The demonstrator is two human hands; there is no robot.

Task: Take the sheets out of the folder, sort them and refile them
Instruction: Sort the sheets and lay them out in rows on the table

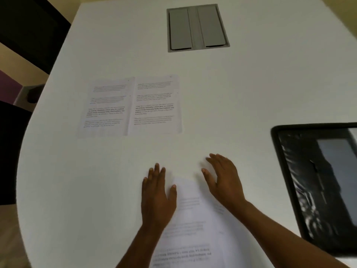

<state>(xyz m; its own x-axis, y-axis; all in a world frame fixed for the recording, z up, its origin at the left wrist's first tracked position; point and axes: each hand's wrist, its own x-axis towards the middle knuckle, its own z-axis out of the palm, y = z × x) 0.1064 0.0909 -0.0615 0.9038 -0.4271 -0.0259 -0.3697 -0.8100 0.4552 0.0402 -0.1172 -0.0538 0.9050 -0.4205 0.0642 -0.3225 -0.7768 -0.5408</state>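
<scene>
Looking left to right across the white bench (251, 84): two printed white paper sheets (131, 106) lie flat, side by side, edges overlapping. Nearer me, my left hand (157, 194) rests with straight fingers, an open grip, on a printed sheet stack (191, 225). My right hand (224, 180) hovers open above its right edge. The black plastic folder (316, 182) lies far right.

Two bare arms come in from the bottom — no sleeves on them. The left hand (157, 194) and right hand (225, 179) (no rings, no watch) have short nails on the fingers (156, 169).
</scene>
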